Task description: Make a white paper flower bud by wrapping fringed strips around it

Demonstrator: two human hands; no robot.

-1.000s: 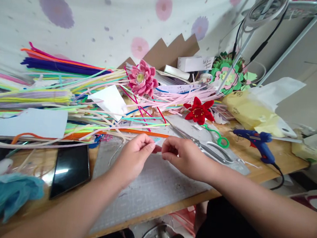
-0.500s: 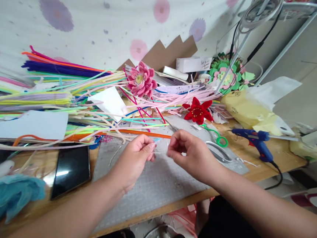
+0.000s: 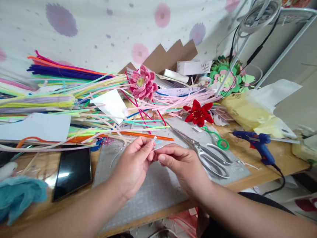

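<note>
A: What was closest in?

B: The left hand (image 3: 134, 163) and the right hand (image 3: 183, 164), together at the fingertips. The left thumb and finger pinched a small whitish piece (image 3: 154, 138), its end poking up above them.

A: And the right?

B: Its thumb and forefinger were bent in beside a thin white strand (image 3: 158, 148) between the two hands. I couldn't tell whether they gripped it.

A: What lay underneath?

B: A grey cutting mat (image 3: 131, 203), on a wooden table (image 3: 288, 156).

A: Anything alongside?

B: Metal-handled scissors (image 3: 200, 149) lay just right of the right hand. Left of the left hand was a flat black device (image 3: 74, 172), with crumpled blue fabric (image 3: 10, 196) farther left.

A: And beyond the hands?

B: Orange stems (image 3: 146, 135) lay just past the fingertips. A red flower (image 3: 199, 113) sat beyond the right hand, and a blue glue gun (image 3: 259, 142) well to its right. Farther off, past both hands, was a pink flower (image 3: 142, 83), and behind everything hung a flower-printed cloth (image 3: 108, 22).
</note>
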